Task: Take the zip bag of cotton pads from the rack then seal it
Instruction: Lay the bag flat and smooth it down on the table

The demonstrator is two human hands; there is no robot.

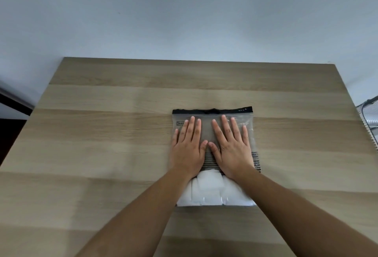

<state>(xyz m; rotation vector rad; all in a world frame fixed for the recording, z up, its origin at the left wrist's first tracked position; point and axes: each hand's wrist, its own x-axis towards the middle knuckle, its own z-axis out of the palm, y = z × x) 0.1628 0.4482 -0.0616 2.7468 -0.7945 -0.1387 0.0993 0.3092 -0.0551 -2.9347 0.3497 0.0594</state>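
The bag (212, 132) lies flat on the table (102, 134), so fetching it from the rack looks done. The pads (208, 189) bunch at its near end. The left hand (187, 150) and right hand (230, 150) rest spread flat on the clear upper part, palms down, gripping nothing, likely pressing air out. Whether the black zip strip (212, 111) is closed cannot be told; sealing probably remains.

Counter (102, 134): light wood-grain laminate in broad plank bands, far edge butted against wall. Wall (184, 11): plain pale grey-blue, a few small dark marks. Light soft, even. Dark furniture edge (12, 101) at left; wire rack (368, 121) at right margin.
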